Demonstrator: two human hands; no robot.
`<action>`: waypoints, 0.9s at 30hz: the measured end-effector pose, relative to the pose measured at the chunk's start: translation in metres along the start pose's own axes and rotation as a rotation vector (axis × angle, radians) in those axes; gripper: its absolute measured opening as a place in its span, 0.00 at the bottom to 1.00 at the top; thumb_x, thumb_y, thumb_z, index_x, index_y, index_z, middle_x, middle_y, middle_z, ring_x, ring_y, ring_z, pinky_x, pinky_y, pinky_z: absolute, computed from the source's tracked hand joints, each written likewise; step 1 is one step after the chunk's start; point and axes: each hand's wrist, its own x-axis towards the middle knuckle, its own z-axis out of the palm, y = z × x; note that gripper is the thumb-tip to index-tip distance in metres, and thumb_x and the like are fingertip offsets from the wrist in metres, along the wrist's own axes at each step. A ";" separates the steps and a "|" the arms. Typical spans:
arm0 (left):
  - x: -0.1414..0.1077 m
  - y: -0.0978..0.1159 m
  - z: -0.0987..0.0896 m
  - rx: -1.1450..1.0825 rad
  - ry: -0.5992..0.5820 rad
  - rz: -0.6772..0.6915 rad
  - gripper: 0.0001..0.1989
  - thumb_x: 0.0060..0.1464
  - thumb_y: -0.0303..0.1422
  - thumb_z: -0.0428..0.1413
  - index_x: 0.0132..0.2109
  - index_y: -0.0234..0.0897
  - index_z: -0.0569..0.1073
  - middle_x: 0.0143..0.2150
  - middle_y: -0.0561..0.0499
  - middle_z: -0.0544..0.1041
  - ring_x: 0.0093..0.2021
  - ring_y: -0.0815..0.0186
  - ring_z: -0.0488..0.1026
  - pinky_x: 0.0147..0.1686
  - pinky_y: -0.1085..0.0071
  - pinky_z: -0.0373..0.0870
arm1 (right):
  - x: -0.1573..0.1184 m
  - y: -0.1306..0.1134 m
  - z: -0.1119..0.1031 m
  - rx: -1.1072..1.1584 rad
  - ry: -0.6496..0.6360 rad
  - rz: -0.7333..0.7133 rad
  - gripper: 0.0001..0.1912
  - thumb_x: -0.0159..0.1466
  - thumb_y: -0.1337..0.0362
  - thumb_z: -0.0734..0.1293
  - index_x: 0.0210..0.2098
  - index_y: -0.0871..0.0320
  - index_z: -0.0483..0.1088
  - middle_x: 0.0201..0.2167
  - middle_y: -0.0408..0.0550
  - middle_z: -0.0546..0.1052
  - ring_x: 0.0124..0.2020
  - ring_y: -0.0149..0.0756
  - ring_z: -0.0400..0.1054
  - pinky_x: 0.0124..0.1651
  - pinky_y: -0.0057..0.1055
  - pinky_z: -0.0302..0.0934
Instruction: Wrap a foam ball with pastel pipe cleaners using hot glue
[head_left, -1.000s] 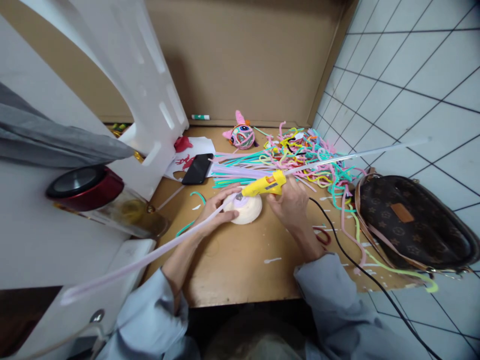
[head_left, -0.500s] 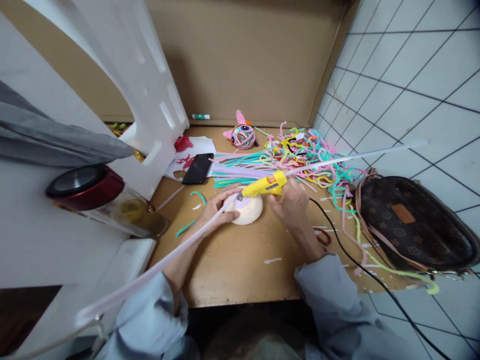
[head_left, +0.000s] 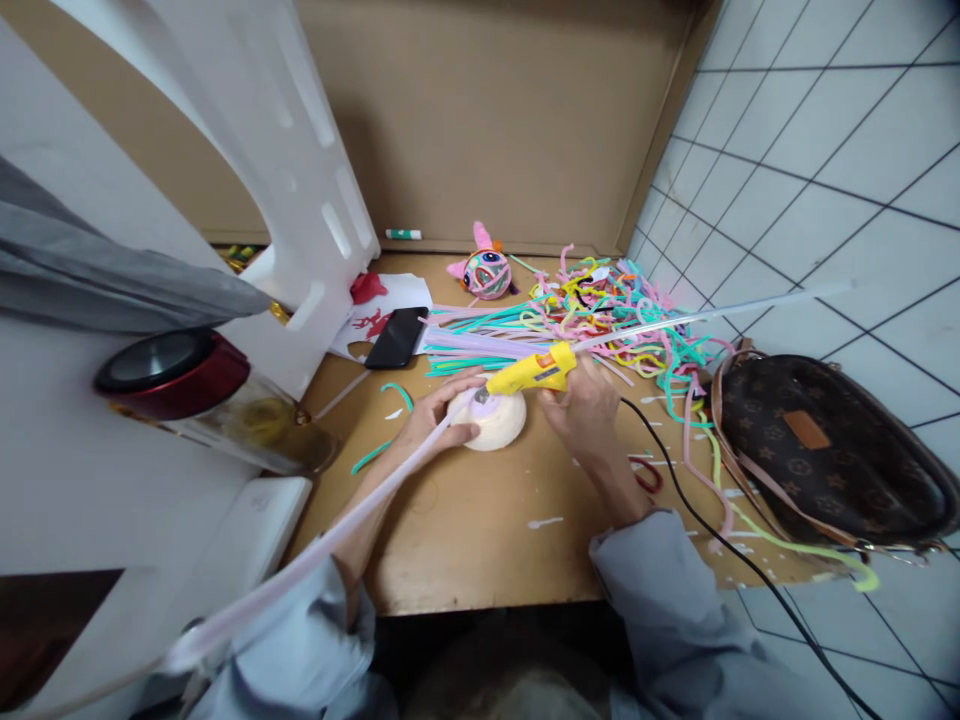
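Fingers (head_left: 462,434) of our left hand (head_left: 421,430) grip the dome (head_left: 501,426), bracing it, while our right hand (head_left: 589,405) grasps the glue gun (head_left: 531,371), nozzle (head_left: 481,396) angled inward.

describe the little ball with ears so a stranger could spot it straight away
Look along the far edge of the brown table, just left of the heap of tangled fuzzy stems. The small ball sits there, banded in several colours. Unlike the loose stems, it is round, with dark eyes and two fuzzy pink ears.
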 end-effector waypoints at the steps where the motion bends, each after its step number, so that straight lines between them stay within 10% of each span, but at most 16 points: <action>1: 0.001 -0.003 -0.001 0.002 -0.002 0.010 0.33 0.37 0.41 0.68 0.54 0.40 0.77 0.66 0.43 0.69 0.70 0.44 0.57 0.69 0.49 0.48 | 0.000 0.000 0.000 0.001 0.001 -0.002 0.05 0.60 0.64 0.61 0.36 0.56 0.65 0.35 0.53 0.72 0.37 0.45 0.65 0.37 0.36 0.57; 27: -0.001 -0.001 -0.001 0.016 0.000 -0.023 0.34 0.38 0.42 0.68 0.55 0.41 0.77 0.67 0.43 0.68 0.71 0.43 0.53 0.69 0.47 0.48 | 0.000 0.007 0.000 0.047 -0.054 -0.016 0.03 0.59 0.65 0.62 0.34 0.56 0.65 0.34 0.51 0.71 0.36 0.44 0.65 0.36 0.35 0.56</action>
